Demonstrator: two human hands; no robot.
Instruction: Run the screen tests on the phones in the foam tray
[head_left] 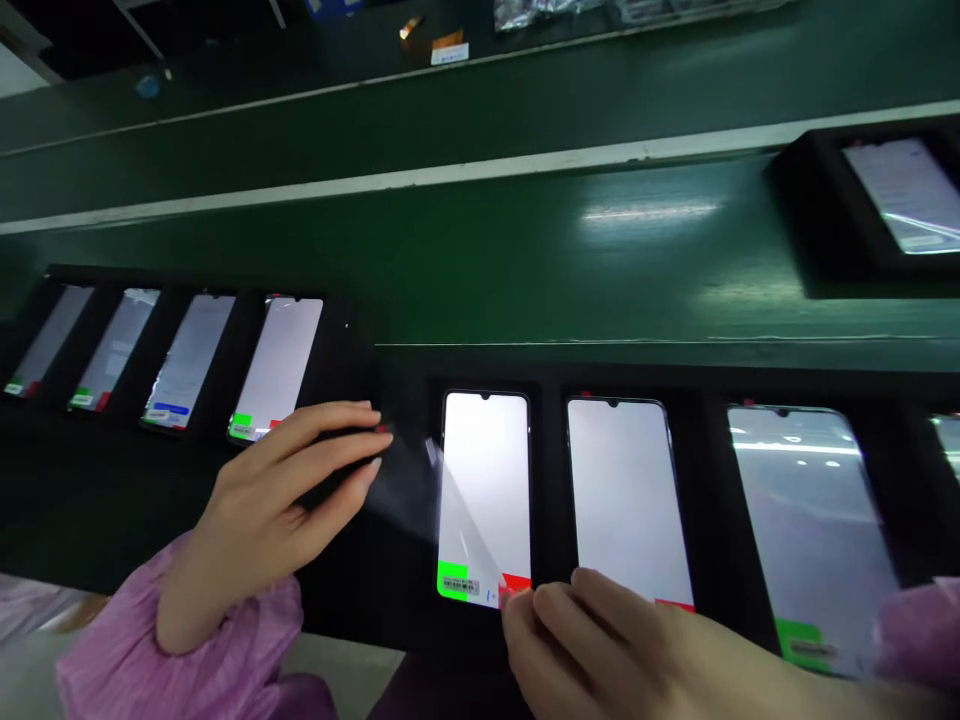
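Note:
A lit phone [487, 480] with a white screen lies in a black tray [551, 480], with green and red blocks and a barcode label at its lower end. A thin clear film [461, 515] stretches slantwise over its left side, between my two hands. My left hand [289, 490] is left of this phone, fingertips pinched together near a small red tab at the film's edge. At the phone's lower right corner, my right hand [585, 640] pinches the film's other corner. Part of the right fingers' grip is hidden.
More lit phones stand in the tray to the right, such as one phone [626, 490] beside it. Another black tray [345, 350] with several phones is at left. A further phone [907, 195] sits at upper right on the green bench [480, 260].

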